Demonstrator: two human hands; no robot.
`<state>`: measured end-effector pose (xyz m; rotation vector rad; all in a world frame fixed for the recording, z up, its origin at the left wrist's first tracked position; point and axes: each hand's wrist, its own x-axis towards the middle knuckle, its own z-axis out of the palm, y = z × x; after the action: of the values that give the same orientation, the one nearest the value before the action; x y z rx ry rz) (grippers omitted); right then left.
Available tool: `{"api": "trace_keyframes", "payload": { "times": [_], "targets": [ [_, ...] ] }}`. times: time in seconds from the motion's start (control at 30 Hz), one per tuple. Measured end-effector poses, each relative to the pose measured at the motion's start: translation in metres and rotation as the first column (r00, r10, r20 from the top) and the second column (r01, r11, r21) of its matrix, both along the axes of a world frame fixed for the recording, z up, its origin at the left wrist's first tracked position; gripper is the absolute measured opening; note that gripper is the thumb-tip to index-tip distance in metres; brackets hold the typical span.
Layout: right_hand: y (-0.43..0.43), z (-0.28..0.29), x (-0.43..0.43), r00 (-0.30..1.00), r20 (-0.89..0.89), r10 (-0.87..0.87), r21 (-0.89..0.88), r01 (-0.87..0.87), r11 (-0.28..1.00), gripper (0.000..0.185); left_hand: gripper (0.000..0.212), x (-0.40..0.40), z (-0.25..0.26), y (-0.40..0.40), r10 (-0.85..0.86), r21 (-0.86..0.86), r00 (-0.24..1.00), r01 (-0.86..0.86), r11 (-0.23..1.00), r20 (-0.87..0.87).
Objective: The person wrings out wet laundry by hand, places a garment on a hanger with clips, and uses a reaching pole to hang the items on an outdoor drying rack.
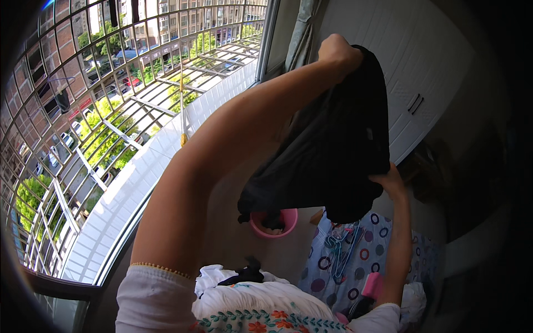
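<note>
A black cloth garment (333, 141) hangs spread in the air before me; its exact kind is hard to tell. My left hand (339, 52), raised high with the arm stretched across the view, grips its upper edge. Lower down on the right, my right hand (389, 183) pinches the garment's side edge. Under the cloth, a pink bucket (294, 224) stands on the floor with dark fabric inside, its rim partly hidden. To the right of it, several wire clothes hangers (343, 249) lie on a cover patterned with dots and rings (316, 270).
A barred window cage (166, 75) runs along the left, beyond a white ledge (137, 158). White wardrobe doors (399, 83) and a tied curtain (300, 33) stand ahead. A pink object (372, 285) lies on the patterned cover. White and black clothes (241, 277) are bunched close to me.
</note>
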<state>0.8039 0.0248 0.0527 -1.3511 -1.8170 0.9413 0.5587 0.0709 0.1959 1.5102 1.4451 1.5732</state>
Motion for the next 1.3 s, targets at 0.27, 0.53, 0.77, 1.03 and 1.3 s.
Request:
{"api": "trace_keyframes", "payload": {
  "times": [0.27,0.53,0.77,1.03,1.3],
  "targets": [
    [0.032,0.011,0.016,0.961,-0.068,-0.268,-0.047,0.265,0.963,0.025,0.041,-0.093,0.007,0.025,0.245,0.162,0.906,-0.199,0.966,-0.345],
    [0.063,0.066,0.007,0.987,-0.092,-0.129,-0.043,0.125,0.991,0.020,0.049,-0.159,-0.015,0.016,0.344,0.175,0.654,-0.311,0.934,-0.674],
    [0.076,0.068,-0.013,0.854,-0.513,-0.088,-0.155,0.009,0.988,0.022,0.044,-0.169,-0.030,0.009,0.407,0.181,0.480,-0.449,0.875,-0.778],
    [0.057,0.062,-0.061,0.909,-0.401,0.114,0.060,-0.098,0.993,0.027,0.026,-0.142,-0.168,-0.004,0.321,0.071,0.629,-0.389,0.919,-0.708],
    [0.046,0.035,-0.095,0.920,-0.335,0.200,0.110,-0.173,0.979,0.033,0.061,-0.002,-0.295,-0.043,-0.387,-0.145,0.913,0.368,0.918,-0.128]
  ]
}}
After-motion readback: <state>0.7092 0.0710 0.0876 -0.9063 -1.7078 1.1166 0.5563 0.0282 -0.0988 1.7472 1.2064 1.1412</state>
